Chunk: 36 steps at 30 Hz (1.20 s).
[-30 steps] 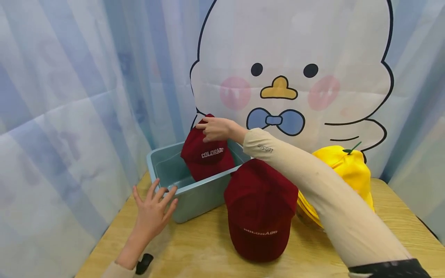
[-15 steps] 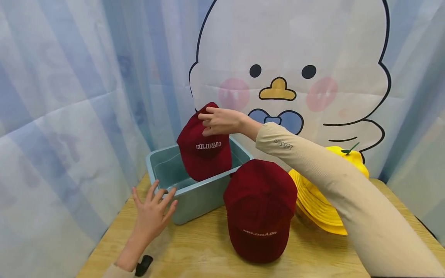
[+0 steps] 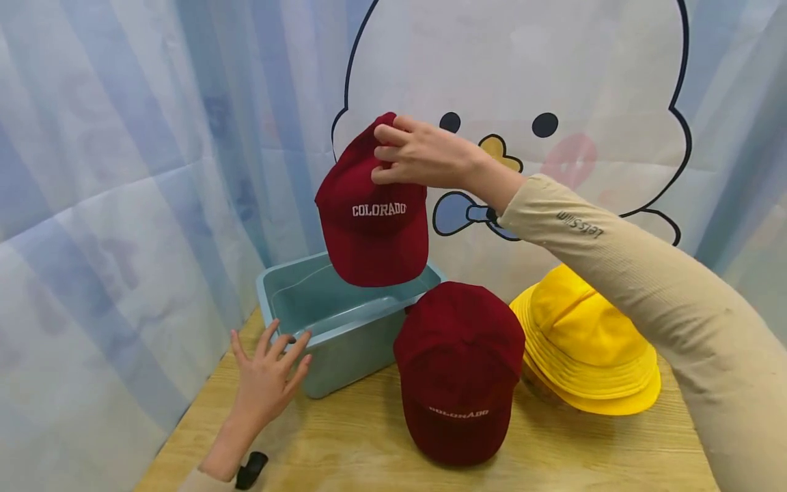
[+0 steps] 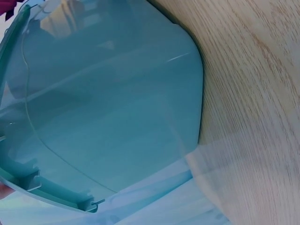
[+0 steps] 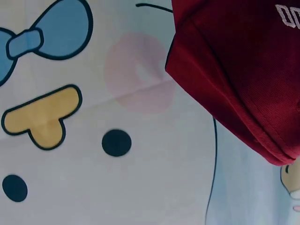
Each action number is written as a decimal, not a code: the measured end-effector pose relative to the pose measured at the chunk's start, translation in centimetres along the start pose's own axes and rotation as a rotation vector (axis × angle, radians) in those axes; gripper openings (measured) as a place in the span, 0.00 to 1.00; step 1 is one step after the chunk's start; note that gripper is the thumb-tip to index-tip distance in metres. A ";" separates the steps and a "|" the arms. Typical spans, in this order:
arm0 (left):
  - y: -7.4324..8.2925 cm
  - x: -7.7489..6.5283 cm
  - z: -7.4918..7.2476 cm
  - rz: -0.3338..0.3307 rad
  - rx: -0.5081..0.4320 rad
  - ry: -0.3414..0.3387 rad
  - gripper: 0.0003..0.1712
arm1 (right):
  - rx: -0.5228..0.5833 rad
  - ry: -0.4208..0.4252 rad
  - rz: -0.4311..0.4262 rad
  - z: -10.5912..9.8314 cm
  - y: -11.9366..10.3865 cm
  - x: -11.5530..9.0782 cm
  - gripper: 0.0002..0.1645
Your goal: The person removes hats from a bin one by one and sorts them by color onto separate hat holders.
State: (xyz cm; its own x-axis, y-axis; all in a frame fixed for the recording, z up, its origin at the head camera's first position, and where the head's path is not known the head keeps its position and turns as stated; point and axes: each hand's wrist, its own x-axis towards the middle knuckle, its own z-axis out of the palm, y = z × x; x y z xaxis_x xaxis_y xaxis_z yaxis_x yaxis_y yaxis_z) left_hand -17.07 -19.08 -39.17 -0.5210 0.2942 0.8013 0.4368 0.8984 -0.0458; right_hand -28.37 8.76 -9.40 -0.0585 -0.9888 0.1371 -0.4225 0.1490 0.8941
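Observation:
My right hand (image 3: 424, 152) grips the crown of a dark red baseball cap (image 3: 375, 239), its brim hanging down and white COLORADO lettering facing me. The cap hangs above the blue-green plastic bin (image 3: 350, 355); part of it also shows as red cloth (image 5: 234, 75) in the right wrist view, where the hand is out of sight. Spread fingers of my left hand (image 3: 264, 379) rest at the near left corner of the bin's rim. The left wrist view shows the bin's outer wall (image 4: 117, 103) close up. A second red COLORADO cap (image 3: 461, 369) lies right of the bin.
A yellow bucket hat (image 3: 584, 342) sits at the right on the wooden table (image 3: 344, 437), partly behind my right sleeve. Behind the table hangs a pale curtain (image 3: 123, 171) with a large cartoon bird. A black object (image 3: 251, 470) lies by my left wrist.
My right hand has raised the red cap out of the bin, up and slightly right. More of the bin's inside and the yellow hat now show. The left hand has stayed put.

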 end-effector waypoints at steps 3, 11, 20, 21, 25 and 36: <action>0.0 0.1 0.0 0.002 0.001 -0.008 0.32 | -0.018 -0.008 0.020 -1.7 0.9 -1.0 0.13; -0.2 0.3 -0.1 0.010 -0.015 -0.002 0.32 | 0.012 -0.023 0.048 -5.9 2.1 -3.8 0.22; -0.5 0.4 0.1 0.008 -0.014 0.010 0.31 | -0.026 -0.091 -0.037 -7.8 0.4 -7.1 0.29; -0.5 0.4 0.1 0.006 -0.013 0.009 0.31 | -0.014 -0.092 -0.043 -7.7 0.1 -7.4 0.29; -0.4 0.3 0.1 0.002 -0.008 0.005 0.31 | 0.044 -0.102 -0.052 -7.6 -1.0 -8.5 0.32; -0.1 0.3 -0.1 -0.006 -0.027 0.009 0.31 | 0.110 -0.082 -0.043 -6.4 -3.1 -10.5 0.32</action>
State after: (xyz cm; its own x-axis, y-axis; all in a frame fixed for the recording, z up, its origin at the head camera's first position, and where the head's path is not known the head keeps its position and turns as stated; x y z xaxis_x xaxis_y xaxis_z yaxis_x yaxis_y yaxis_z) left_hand -17.24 -19.10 -38.88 -0.5175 0.2857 0.8065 0.4533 0.8910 -0.0248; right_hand -20.65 18.69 -10.85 -0.1103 -0.9921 0.0605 -0.5227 0.1097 0.8454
